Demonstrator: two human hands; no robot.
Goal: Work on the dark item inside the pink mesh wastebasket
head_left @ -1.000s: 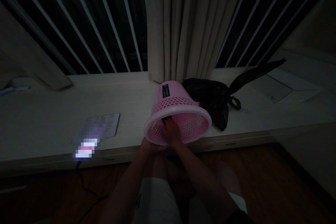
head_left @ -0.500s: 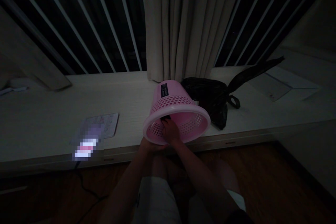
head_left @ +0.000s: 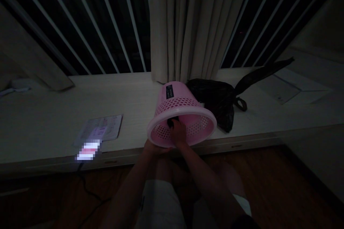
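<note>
A pink plastic wastebasket (head_left: 174, 111) with round perforations lies tipped, its mouth facing me. My left hand (head_left: 156, 149) supports it from beneath the lower rim, closed against it as far as the dim light shows; its fingertips are hidden under the wastebasket. My right hand (head_left: 178, 132) reaches in through the mouth. Its fingers are closed on a small black object (head_left: 172, 121) against the inner wall, too dark to name. A black label (head_left: 170, 92) is on the outer side.
A black plastic bag (head_left: 220, 96) lies right of the wastebasket on the pale ledge (head_left: 129, 96). Farther right stands a white box (head_left: 287, 86). To the left are a flat booklet (head_left: 111, 127) and a lit, pixelated screen (head_left: 88, 150) with a cable. A curtain (head_left: 180, 25) hangs behind.
My right hand and the black object have shifted slightly right inside the wastebasket. The left hand keeps its hold, and the view has moved a little.
</note>
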